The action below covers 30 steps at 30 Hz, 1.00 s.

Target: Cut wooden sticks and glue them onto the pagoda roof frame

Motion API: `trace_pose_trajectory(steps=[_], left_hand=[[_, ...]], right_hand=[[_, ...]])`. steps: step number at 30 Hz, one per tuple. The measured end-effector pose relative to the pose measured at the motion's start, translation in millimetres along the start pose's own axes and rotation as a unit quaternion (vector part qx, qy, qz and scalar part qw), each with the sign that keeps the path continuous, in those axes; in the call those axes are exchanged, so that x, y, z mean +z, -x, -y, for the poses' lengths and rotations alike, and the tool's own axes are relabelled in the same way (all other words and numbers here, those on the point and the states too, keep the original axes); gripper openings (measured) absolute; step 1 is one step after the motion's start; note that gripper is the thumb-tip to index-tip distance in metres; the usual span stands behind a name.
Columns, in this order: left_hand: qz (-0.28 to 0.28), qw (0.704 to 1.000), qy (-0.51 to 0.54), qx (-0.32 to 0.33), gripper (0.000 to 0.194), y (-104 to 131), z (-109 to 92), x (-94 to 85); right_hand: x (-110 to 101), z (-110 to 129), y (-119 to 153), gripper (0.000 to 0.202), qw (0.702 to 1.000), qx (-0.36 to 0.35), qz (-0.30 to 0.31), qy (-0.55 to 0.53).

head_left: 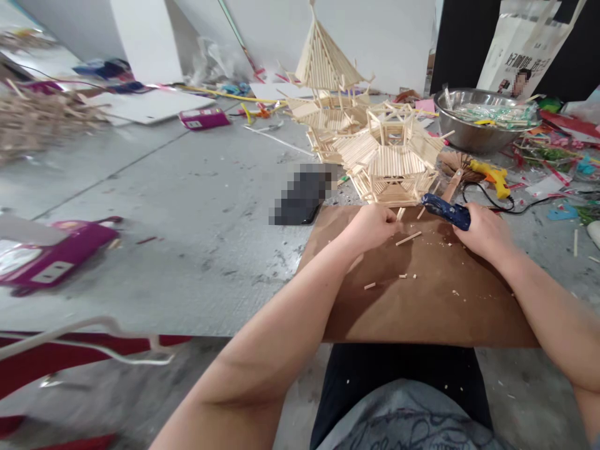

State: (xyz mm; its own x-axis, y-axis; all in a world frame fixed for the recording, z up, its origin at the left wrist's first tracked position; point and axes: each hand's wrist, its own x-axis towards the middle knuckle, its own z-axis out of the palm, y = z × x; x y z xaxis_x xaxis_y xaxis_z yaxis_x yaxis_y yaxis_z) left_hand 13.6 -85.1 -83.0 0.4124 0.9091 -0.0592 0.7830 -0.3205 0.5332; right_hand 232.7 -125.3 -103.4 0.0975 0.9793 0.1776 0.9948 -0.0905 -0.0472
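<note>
My left hand (pixel 375 226) is closed at the near edge of a wooden stick model (pixel 394 162), its fingers pinched at some short pale sticks (pixel 400 214). In my right hand (pixel 487 232) is a dark blue tool with whitish smears (pixel 445 211); its kind is not clear. The tool points left towards the model's base. Below both hands lies a brown board (pixel 412 312), with a short stick (pixel 409 238) and several small cut pieces on it. Behind stands a taller stick tower with a pointed roof (pixel 323 56).
A dark phone (pixel 300 200) lies left of the board. To the right are a yellow glue gun (pixel 494 177) with a black cord, a steel bowl (pixel 482 134) of wrapped items and scattered scraps. Purple power strips (pixel 75 253) and a stick pile (pixel 42 122) are at left.
</note>
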Motion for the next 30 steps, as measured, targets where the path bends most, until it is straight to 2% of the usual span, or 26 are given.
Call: trace_pose_trajectory(steps=[5, 9, 14, 17, 20, 23, 30], left_hand=[[0.006, 0.988, -0.156, -0.014, 0.021, -1, 7, -3.4], [-0.002, 0.974, -0.226, -0.027, 0.022, 0, 10, -5.9], [-0.025, 0.983, -0.181, 0.000, 0.021, 8, -4, -4.2], [0.002, 0.990, -0.139, 0.036, 0.020, 9, -10, 6.4], [0.025, 0.985, -0.155, 0.070, 0.020, 4, -7, 21.2], [0.020, 0.979, -0.180, 0.088, 0.019, -1, -2, 30.4], [0.051, 0.965, -0.243, 0.084, 0.025, 4, -13, 23.8]], right_hand=[[-1, 0, 1, 0.033, 1.000, -0.015, 0.005, 0.000], [-1, 0, 2, 0.033, 1.000, -0.021, 0.006, 0.000], [-2, 0, 1, 0.034, 1.000, -0.015, 0.012, -0.001], [-1, 0, 1, 0.035, 1.000, -0.019, 0.010, -0.005], [0, 1, 2, 0.033, 1.000, -0.017, 0.006, -0.009], [0, 2, 3, 0.032, 1.000, -0.023, 0.002, -0.008], [2, 1, 4, 0.034, 0.998, -0.037, -0.020, -0.035]])
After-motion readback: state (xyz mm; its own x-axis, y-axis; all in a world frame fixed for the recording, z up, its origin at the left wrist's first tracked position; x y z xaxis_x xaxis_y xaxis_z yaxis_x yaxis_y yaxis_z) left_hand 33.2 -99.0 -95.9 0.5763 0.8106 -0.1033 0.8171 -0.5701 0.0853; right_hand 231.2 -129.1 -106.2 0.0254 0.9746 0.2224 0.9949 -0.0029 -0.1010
